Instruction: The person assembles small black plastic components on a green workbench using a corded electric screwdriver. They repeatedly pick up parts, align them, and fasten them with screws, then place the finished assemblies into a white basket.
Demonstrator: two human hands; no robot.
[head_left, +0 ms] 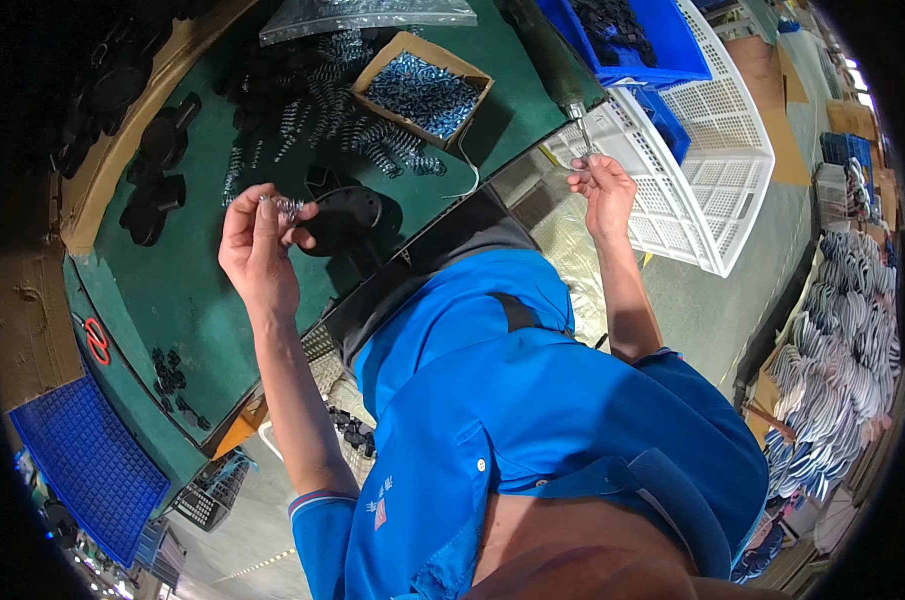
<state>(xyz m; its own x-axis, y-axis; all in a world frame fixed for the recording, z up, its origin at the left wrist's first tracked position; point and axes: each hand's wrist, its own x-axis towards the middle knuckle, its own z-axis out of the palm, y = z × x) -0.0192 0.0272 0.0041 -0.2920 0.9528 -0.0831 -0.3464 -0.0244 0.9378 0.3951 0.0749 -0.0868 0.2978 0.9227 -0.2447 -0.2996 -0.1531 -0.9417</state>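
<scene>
My left hand (260, 245) is closed around a shiny metal coil spring (291, 209), above the green table (228, 310). Just right of it sits a black round plastic part (351, 208) with small holes in its face. My right hand (609, 195) is raised past the table edge, its fingertips pinched together at the lower end of a power screwdriver (571, 106). What is between those fingertips is too small to make out. Behind my left hand lies a heap of loose coil springs (323, 100), beside a cardboard box of small bluish screws (421, 95).
More black parts (153, 205) lie at the table's left, with red-handled scissors (97, 341) nearer. A clear plastic bag (368, 14) lies at the back. Right of the table stand a white perforated basket (708, 215) and a blue bin (673, 62) of black pieces. Striped items (843, 340) are piled far right.
</scene>
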